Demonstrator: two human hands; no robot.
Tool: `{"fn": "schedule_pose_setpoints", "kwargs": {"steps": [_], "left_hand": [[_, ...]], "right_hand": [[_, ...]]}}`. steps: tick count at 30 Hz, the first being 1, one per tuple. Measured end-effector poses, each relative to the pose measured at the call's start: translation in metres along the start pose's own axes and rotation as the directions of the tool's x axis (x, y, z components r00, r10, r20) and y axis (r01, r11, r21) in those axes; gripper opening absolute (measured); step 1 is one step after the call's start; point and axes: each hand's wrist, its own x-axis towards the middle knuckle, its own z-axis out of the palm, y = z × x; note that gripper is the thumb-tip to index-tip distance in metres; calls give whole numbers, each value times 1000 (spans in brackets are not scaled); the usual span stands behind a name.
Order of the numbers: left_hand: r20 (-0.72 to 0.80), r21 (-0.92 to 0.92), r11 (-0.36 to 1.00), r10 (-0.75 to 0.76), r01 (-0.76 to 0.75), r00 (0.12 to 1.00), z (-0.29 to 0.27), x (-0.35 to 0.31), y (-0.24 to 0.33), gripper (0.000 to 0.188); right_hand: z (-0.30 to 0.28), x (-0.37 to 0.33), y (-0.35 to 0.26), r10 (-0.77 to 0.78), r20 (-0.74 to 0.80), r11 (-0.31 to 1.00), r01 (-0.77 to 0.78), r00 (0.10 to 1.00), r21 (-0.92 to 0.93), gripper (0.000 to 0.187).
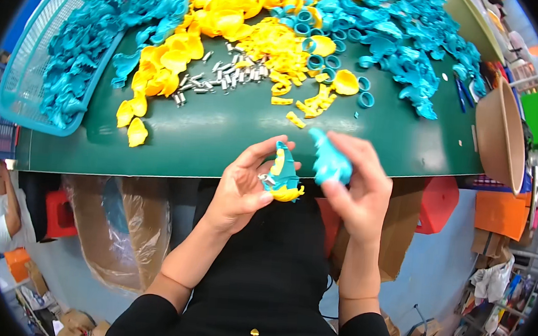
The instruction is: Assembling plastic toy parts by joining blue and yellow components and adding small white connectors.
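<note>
Above the table's front edge, my left hand (234,192) holds a teal plastic shell half (289,169) between thumb and fingers. Yellow pieces (286,194) are fitted into this half, and a small silver metal part (268,180) shows near the thumb. Just to the right, my right hand (367,194) grips another teal shell piece (331,163), slightly blurred and apart from the first. Beyond my hands lie loose silver cylinders (229,75), small yellow parts (278,47), yellow shells (175,59) and teal rings (333,62).
A teal basket (75,129) full of teal pieces stands at the left of the green table (222,126). Teal shells (410,59) are heaped at the far right, near blue-handled pliers (461,95). A beige tub (502,136) sits at the right edge. Below are cardboard boxes (147,212).
</note>
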Motion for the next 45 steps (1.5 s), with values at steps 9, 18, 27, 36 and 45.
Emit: {"fn": "schedule_pose_setpoints", "kwargs": {"steps": [9, 18, 27, 36, 45], "left_hand": [[40, 19, 998, 60, -61, 997, -1, -7, 4, 79], [2, 28, 1000, 3, -3, 1000, 4, -8, 10, 84], [-16, 93, 991, 100, -98, 995, -5, -11, 8, 75], [-175, -165, 983, 53, -82, 983, -13, -17, 12, 61], [-196, -82, 940, 310, -331, 930, -13, -16, 6, 55]], "right_hand": [[35, -15, -3, 41, 88, 996, -47, 995, 75, 52], [41, -18, -5, 47, 25, 996, -49, 999, 70, 53], [38, -10, -3, 165, 230, 984, -176, 959, 28, 52], [66, -17, 1, 71, 3, 976, -70, 997, 206, 47], [77, -12, 19, 169, 87, 758, -186, 982, 625, 43]]}}
